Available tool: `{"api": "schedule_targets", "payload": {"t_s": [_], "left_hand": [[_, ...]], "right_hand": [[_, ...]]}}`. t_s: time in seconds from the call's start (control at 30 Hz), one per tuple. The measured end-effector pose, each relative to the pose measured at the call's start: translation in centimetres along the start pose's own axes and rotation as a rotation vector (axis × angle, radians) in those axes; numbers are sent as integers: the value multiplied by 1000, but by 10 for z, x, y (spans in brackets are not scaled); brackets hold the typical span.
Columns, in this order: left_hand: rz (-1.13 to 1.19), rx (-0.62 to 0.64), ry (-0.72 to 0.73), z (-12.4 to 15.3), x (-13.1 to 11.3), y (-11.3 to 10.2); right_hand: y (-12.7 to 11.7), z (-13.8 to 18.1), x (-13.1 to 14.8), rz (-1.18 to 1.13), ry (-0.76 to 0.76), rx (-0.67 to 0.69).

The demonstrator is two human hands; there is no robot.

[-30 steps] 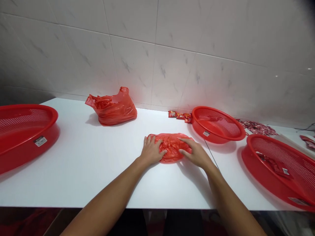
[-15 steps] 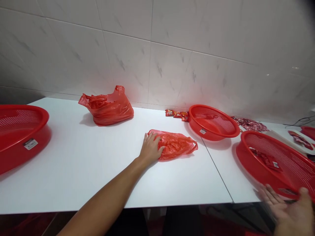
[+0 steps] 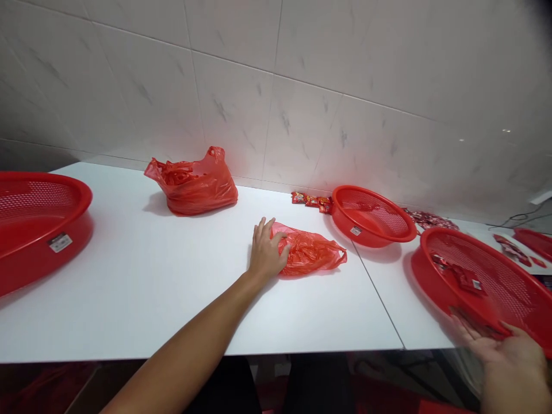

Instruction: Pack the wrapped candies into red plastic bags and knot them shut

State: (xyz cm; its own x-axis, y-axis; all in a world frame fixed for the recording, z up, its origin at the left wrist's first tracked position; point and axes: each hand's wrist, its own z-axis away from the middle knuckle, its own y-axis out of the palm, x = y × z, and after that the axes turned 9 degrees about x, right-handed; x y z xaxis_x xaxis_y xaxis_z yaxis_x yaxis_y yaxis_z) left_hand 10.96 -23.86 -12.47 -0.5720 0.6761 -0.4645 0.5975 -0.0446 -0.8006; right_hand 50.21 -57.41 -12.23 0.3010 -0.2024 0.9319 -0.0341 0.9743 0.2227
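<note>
The bag (image 3: pixel 313 253) near the centre is thin, crinkled, glossy plastic; the basket (image 3: pixel 429 290) at four o'clock, smooth, shiny plastic; the wall (image 3: pixel 319 40) at twelve, glossy tile.

- Centre: flat plastic bag (image 3: pixel 313 253), translucent red, pinker at its upper edge.
- Upper left: standing bag (image 3: pixel 200 192), also red.
- Left basket (image 3: pixel 38 253), middle-right basket (image 3: pixel 371 237), lower-right basket (image 3: pixel 435 290): glossy red, mesh-patterned.
- Lower half: table (image 3: pixel 172 299), plain white.
- Top: wall (image 3: pixel 233 109), pale grey, streaked darker.
- Right: pile (image 3: pixel 431 219), mottled red and white.
</note>
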Motion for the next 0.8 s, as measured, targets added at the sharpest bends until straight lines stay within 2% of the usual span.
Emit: {"api": "schedule_targets", "payload": {"t_s": [0.1, 0.2, 0.3, 0.33, 0.4, 0.5, 0.67, 0.73, 0.8], "left_hand": [[46, -21, -66, -2, -3, -10], [97, 106, -145, -8, 5, -24], [133, 352, -213, -10, 26, -31], [149, 393, -219, -10, 34, -31], [201, 378, -207, -7, 49, -29], [334, 282, -208, 0, 61, -25], [580, 278, -271, 5, 63, -33], [643, 265, -316, 4, 66, -36], [710, 234, -346, 3, 71, -35]], "right_hand": [[-1, 11, 4, 12, -6, 51], [8, 36, 14, -10, -111, 115], [33, 68, 30, -4, -256, 220], [45, 78, 36, 2, -290, 254], [70, 97, 46, 4, -317, 324], [110, 123, 52, -19, -254, 479], [182, 156, 33, -27, -35, 868], [211, 164, 17, 29, 58, 954], [237, 168, -1, 110, 124, 974]]}}
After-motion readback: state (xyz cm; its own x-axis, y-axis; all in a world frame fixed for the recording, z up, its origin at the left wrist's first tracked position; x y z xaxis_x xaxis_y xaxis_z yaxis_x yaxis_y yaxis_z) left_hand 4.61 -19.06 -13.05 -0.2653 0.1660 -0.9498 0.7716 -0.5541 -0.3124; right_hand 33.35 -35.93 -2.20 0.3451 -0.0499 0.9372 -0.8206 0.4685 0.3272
